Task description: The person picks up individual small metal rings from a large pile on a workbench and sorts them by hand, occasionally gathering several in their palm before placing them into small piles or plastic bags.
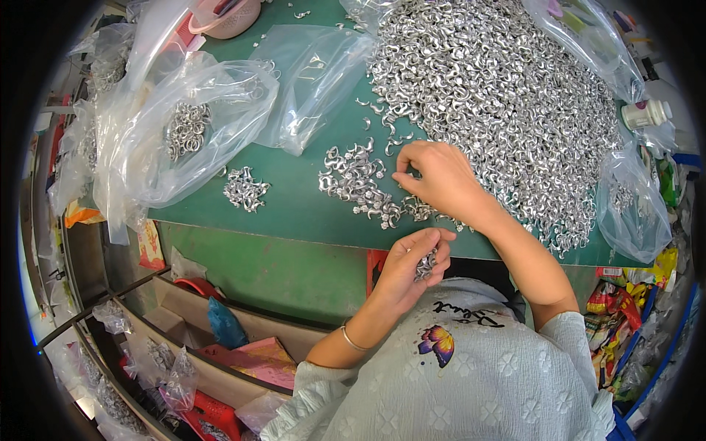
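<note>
- Sorting step, by the look of it: picking hooks (358, 184) off the green tabletop (294, 206).
- Right hand (434, 180) pinched on one hook beside the big heap (500, 95).
- Left hand (412, 264) cupped shut on a bunch (426, 263) below the edge.
- Next, probably: passing the hook across without spilling.

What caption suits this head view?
Left hand cups small metal hooks while right hand picks from the pile.

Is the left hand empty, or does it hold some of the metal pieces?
It holds some. The left hand is curled around a small bunch of silver metal pieces, visible between its fingers.
</note>
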`<control>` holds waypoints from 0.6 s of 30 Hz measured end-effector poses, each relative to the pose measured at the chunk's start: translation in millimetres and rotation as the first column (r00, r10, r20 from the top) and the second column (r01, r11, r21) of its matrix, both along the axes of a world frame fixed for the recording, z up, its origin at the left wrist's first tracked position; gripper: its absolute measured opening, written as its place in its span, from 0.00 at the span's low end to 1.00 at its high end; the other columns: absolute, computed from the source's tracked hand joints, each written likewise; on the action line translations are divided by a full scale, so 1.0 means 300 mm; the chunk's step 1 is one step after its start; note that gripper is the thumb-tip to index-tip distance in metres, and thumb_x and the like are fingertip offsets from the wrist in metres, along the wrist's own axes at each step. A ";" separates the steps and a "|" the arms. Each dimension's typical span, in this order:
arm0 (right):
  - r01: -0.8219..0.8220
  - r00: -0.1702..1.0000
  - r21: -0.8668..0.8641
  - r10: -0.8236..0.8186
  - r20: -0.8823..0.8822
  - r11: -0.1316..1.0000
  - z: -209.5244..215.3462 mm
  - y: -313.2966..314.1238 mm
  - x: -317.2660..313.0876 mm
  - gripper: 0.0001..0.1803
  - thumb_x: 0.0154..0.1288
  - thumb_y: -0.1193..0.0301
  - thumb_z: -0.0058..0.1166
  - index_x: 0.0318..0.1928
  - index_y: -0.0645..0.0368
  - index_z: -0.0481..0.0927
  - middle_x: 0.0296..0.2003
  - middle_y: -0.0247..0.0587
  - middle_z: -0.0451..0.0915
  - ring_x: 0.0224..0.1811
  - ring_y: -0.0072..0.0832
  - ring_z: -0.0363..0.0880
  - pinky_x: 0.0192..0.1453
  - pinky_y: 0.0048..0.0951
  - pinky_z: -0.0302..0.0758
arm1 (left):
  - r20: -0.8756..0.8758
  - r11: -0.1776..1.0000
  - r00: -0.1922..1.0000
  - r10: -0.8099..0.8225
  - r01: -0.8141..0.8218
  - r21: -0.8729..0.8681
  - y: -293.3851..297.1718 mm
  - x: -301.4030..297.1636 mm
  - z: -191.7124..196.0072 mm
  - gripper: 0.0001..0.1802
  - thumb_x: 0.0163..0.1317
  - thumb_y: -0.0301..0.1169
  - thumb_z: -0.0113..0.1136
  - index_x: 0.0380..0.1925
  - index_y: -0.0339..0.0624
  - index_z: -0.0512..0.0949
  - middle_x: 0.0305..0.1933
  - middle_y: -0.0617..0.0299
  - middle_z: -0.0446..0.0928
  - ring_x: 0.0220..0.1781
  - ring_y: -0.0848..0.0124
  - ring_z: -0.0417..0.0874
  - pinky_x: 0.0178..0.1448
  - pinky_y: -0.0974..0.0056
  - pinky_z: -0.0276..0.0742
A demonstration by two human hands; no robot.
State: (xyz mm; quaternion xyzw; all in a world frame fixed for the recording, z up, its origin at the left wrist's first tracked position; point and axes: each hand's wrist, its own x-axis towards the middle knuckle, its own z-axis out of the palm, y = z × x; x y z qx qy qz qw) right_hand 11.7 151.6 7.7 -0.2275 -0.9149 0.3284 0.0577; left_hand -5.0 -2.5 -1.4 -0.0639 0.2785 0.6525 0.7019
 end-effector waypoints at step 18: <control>0.042 0.995 -0.193 -0.058 -0.077 0.980 0.022 0.008 -0.044 0.12 0.50 0.69 0.60 0.37 0.55 0.78 0.15 0.31 0.64 0.17 0.22 0.64 0.21 0.28 0.63 | 0.004 1.000 1.000 0.001 -0.001 0.001 0.000 -0.010 0.003 0.12 0.65 0.34 0.47 0.38 0.34 0.72 0.21 0.67 0.64 0.22 0.79 0.64 0.20 0.76 0.57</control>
